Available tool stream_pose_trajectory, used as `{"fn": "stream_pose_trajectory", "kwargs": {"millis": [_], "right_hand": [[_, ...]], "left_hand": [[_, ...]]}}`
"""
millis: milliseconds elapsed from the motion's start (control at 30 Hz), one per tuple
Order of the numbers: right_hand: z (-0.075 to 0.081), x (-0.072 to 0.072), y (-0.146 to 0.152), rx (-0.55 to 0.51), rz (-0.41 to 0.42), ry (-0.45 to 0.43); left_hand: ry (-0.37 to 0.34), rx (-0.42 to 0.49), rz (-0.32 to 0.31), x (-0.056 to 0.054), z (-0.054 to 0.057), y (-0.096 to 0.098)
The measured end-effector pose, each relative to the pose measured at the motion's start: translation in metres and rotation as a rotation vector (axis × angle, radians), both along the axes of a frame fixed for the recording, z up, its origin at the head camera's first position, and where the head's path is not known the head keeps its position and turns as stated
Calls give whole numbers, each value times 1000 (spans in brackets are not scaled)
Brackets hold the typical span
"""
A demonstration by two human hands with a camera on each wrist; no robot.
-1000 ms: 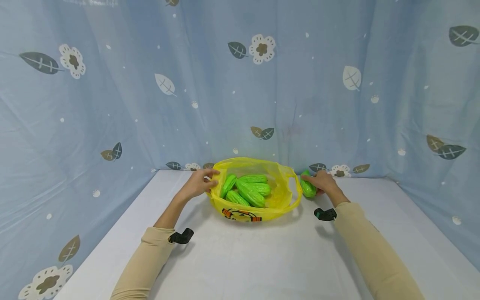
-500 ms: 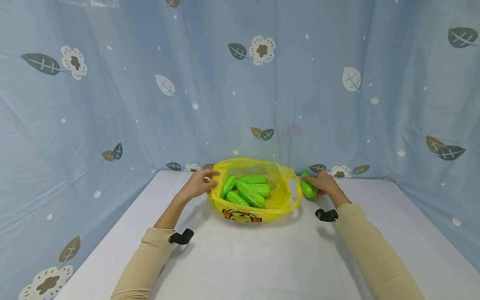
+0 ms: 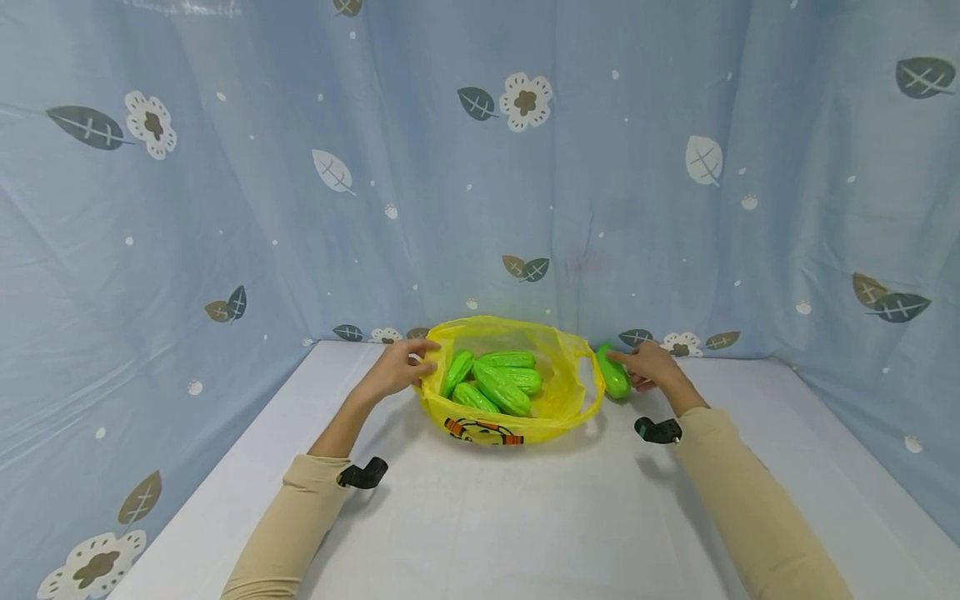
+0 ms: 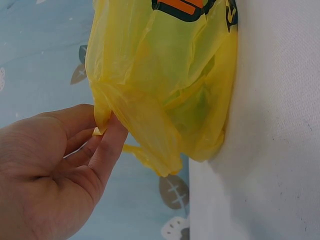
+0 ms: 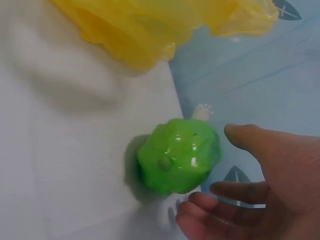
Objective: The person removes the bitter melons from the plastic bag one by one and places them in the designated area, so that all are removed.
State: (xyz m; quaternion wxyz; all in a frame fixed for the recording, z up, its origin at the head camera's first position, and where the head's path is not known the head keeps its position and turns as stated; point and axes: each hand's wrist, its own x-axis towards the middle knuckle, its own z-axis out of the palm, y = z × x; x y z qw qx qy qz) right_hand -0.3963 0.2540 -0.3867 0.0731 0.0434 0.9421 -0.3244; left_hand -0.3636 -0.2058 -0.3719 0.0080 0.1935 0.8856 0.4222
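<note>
A yellow plastic bag (image 3: 547, 427) with a printed front stands with its mouth spread toward me. Inside it lie several bright green, ridged bitter melons (image 3: 501, 387). My left hand (image 3: 395, 367) pinches the bag's left edge between thumb and fingers, as the left wrist view shows up close. To the right of the bag, one more bitter melon (image 3: 617, 379) lies on the table, its blunt lumpy end facing the right wrist camera. My right hand (image 5: 280, 185) is just beside it, thumb and fingers spread apart with nothing held between them.
A white table (image 3: 510, 525) runs back to a blue curtain (image 3: 585, 183) printed with leaves and flowers, right behind the bag. The bag's right handle (image 3: 597, 385) loops out close to the loose melon. Small black cameras sit on both wrists.
My right hand has let go of the bitter melon and drawn slightly to the right. The melon has shifted a little to the left. My left hand and the bag have stayed put.
</note>
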Motion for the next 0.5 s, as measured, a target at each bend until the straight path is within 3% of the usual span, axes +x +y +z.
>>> {"fn": "stream_pose_trajectory", "kwargs": {"millis": [500], "right_hand": [[19, 6, 3, 22, 80, -58]], "left_hand": [[7, -12, 4, 0, 0, 0]]}}
